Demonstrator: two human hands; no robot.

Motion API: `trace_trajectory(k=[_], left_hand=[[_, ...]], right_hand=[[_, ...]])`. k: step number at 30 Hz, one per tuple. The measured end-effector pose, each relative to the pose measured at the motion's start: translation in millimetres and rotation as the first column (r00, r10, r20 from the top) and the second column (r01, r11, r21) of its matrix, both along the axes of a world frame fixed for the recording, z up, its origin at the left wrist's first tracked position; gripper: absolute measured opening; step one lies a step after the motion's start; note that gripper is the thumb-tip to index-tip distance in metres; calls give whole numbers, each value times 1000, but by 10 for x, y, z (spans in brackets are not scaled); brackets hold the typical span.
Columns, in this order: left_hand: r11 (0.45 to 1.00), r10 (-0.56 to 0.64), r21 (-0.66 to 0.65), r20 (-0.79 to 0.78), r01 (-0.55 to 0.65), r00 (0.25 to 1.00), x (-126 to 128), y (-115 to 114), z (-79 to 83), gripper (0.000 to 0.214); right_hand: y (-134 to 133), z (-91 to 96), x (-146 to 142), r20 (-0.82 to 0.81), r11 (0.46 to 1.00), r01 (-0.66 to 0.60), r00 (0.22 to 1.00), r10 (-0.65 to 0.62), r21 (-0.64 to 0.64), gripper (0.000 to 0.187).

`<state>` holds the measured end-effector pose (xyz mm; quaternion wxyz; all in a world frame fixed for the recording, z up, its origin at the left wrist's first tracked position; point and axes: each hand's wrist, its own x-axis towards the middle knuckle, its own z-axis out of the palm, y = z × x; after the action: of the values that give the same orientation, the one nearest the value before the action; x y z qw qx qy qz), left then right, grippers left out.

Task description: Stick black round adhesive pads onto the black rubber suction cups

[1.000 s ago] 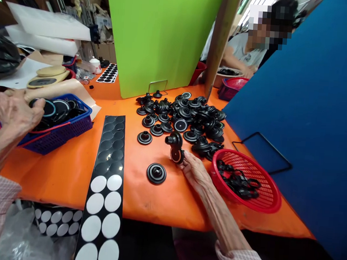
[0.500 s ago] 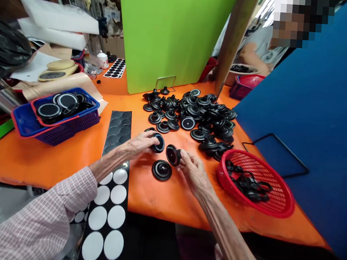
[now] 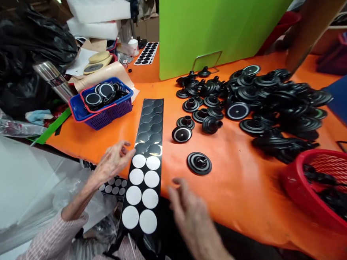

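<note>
While spread empty, the right hand's fingers (image 3: 177, 191) sit near a rubber cup (image 3: 199, 163)

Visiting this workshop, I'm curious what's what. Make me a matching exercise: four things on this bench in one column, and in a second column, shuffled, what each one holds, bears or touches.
Column one:
1. Left hand
2. Black strip
3. Blue-and-purple basket
4. Round red basket

Column two:
A. Holds tangled black pieces
B. Reaches the strip's edge with open fingers
C. Bears white circles at its near end
D. Holds black discs with white rings

Right pairs: 1-B, 2-C, 3-D, 4-A.
</note>
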<state>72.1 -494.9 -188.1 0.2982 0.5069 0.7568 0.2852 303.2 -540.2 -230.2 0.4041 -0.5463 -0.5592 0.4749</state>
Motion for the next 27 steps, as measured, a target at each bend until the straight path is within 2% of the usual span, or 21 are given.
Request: trace_trajectory(k=[2,5,7,9,11,12,14,17,19,22,27], left_hand=[[999,39,-31,55,-37,998,-48,-137,-124,34],[988,148,-80,213,-133,966,-40,-134,-192,45],[974,199,-184,404,-134,893,-33,-80,-187,44],[965,222,-249,608,-83,762,-33,-40,-191,37],[968,229,-241,727,-73,648,-26,-27,-224,33],[971,229,-224,753,-88,617,-17,-29,-247,32],[975,218,-194,765,-105,606,19,-40,-290,31],[989,146,-137,799,-60,583,105,-62,-315,30],[995,101,-80,827,-62,554,167,-75,-318,30],[997,60,-26,844,-72,534,233,-96,-351,29],[1000,-16,20,829,-1,559,261,-141,-457,27]], right_hand=[[-309,-143,-297,0,999,-38,999,38,-20,36],[-512,-320,-588,-83,992,-96,993,89,-80,42],[-539,-385,-639,-183,989,-106,979,86,-99,44],[-522,-410,-603,-183,992,-111,978,98,-63,42],[-450,-390,-529,-14,988,-145,989,146,57,36],[-385,-362,-497,112,978,-164,982,150,132,31],[-192,-275,-469,312,938,-194,945,100,286,26],[192,-142,-542,376,869,-241,924,70,432,31],[428,-100,-634,382,848,-256,922,68,465,32],[639,-109,-735,448,867,-234,894,13,441,26],[653,-151,-730,496,862,-247,868,-6,442,21]])
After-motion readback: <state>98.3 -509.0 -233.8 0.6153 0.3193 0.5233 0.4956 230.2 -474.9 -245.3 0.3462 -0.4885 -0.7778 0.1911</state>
